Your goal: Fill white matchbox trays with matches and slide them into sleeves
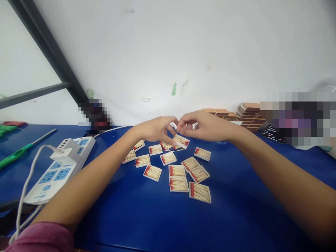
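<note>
On the blue tabletop [126, 217], a green screwdriver [18, 154] and white power strip [59, 171] lie by the left edge. The left arm [105, 168] covers bits of some match trays [178, 184] in the middle. The left hand's [159, 128] thumb is at one back tray [181, 141]; I can't tell if it grips. The right hand [201, 126], fingertips close together, is just above that tray. Boxes [250, 119] are piled near the back edge.

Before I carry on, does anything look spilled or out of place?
Yes: some loose matches lie on the blue table by the left hand, which looks odd because the others sit in white trays.
</note>
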Available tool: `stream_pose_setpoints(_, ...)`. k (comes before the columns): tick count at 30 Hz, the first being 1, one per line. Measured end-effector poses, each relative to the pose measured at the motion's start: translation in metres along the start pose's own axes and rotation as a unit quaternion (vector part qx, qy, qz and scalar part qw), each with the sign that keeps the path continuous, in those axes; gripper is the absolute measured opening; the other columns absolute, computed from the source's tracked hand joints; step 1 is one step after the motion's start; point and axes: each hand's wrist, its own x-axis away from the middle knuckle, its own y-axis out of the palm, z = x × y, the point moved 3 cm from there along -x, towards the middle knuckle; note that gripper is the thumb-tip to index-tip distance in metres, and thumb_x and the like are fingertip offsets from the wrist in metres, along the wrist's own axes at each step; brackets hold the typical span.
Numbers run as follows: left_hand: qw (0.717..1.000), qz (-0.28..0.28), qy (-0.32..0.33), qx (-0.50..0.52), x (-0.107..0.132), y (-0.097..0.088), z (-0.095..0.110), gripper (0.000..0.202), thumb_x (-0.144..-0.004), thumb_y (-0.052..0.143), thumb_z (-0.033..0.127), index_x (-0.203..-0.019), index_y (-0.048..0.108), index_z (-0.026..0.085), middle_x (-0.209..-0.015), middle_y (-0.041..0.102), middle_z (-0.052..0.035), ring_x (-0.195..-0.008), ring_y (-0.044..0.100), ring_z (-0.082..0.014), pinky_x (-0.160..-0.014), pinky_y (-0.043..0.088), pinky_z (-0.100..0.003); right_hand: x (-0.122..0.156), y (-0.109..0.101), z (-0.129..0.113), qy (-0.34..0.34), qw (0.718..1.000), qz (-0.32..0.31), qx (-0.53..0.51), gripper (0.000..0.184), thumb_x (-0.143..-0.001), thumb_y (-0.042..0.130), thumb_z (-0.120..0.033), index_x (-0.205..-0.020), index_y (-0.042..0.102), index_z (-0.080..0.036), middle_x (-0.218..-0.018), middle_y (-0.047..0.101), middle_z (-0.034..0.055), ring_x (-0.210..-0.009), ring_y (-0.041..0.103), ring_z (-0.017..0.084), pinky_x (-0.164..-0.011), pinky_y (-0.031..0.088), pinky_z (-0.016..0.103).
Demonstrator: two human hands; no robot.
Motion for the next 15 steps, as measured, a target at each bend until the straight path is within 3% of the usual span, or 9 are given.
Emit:
stream_pose_setpoints(2, 1.0, -0.014, 0.0, 0.024, 0.001, -0.001, -0.001, 0.06, -0.077, 0.087, 0.033, -0.125, 0.053, 0.021, -0.124, 0.076, -0.0156, -0.088, 0.079, -0.0244, -0.068, 0.052, -0.03, -0.001, 0.002, 0.0, 0.028, 0.999, 0.026, 0.009, 0.021, -0.087, 0.068, -0.038, -0.095, 0.075, -0.02, -0.086, 0.074, 0.0052, -0.072, 0.062, 0.018, -0.064, 0.042, 0.03)
stream_pose_setpoints(6, 0.997, -0.039, -0.013, 0.07, 0.002, -0.003, -0.004, 0.069, -0.076, 0.088, 0.028, -0.134, 0.051, 0.022, -0.122, 0.077, -0.015, -0.092, 0.079, -0.0255, -0.07, 0.052, -0.03, -0.003, 0.012, 0.0, 0.061, 0.997, -0.036, 0.0, 0.022, -0.09, 0.067, -0.041, -0.091, 0.069, -0.019, -0.081, 0.073, 0.0051, -0.066, 0.061, 0.016, -0.06, 0.042, 0.03)
stream_pose_setpoints(11, 0.992, -0.043, -0.005, 0.122, 0.003, -0.01, -0.011, 0.073, -0.075, 0.089, 0.025, -0.138, 0.051, 0.023, -0.128, 0.075, -0.0161, -0.094, 0.079, -0.0251, -0.073, 0.055, -0.03, -0.001, 0.02, 0.003, 0.147, 0.982, -0.076, -0.092, 0.039, -0.093, 0.066, -0.048, -0.121, 0.06, -0.021, -0.072, 0.07, 0.0039, -0.063, 0.066, 0.02, -0.051, 0.044, 0.029)
stream_pose_setpoints(15, 0.989, -0.035, -0.013, 0.143, 0.005, -0.015, -0.014, 0.075, -0.077, 0.088, 0.026, -0.141, 0.05, 0.021, -0.127, 0.075, -0.0174, -0.091, 0.078, -0.0229, -0.076, 0.056, -0.031, -0.003, 0.024, 0.005, 0.151, 0.977, -0.073, -0.128, 0.053, -0.094, 0.065, -0.057, -0.137, 0.057, -0.026, -0.075, 0.072, 0.0038, -0.058, 0.062, 0.018, -0.046, 0.042, 0.028)
